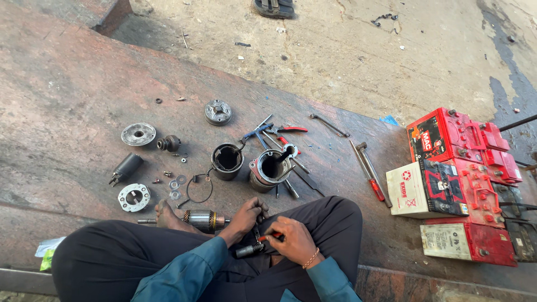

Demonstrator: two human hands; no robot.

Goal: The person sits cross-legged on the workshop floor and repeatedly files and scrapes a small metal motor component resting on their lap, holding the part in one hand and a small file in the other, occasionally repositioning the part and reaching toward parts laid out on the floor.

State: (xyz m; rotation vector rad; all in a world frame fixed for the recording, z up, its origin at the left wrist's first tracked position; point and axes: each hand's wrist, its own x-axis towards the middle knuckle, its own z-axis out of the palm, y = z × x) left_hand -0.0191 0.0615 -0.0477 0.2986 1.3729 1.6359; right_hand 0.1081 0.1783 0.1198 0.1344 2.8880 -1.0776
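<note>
Sitting cross-legged on a reddish concrete slab [67,95], the person is working over their lap in the head view, the only view. Left hand [246,215] is closing around a small dark cylindrical part [249,250], fingers curled on its upper end, steadying it. Right hand [291,240] is gripping a red-handled tool [269,237], probably a small screwdriver, tip pointing at the part; the tip itself is too small to tell. The part is lying between both hands, above the dark trousers, near the slab's front edge.

Just beside the left hand, an armature [204,220] with copper windings is resting on the slab against the bare foot [168,215]. Further back, two open motor housings [268,168] are standing upright side by side, with pliers and spanners [279,134] fanned out behind them. Toward the slab's left side: a round end plate [138,134], a dark solenoid-like cylinder [126,168], a ring-shaped brush plate [134,197], washers and screws scattered between. Toward the right edge, red and white batteries [447,168] are sitting in a cluster, with long screwdrivers [369,173] lying just beside them.

Judging by looks, the held part is metal, stiff, fairly dense for its size, likely greasy and so slippery; gripping round the barrel mid-length seems safest, keeping clear of any terminals at the end.
</note>
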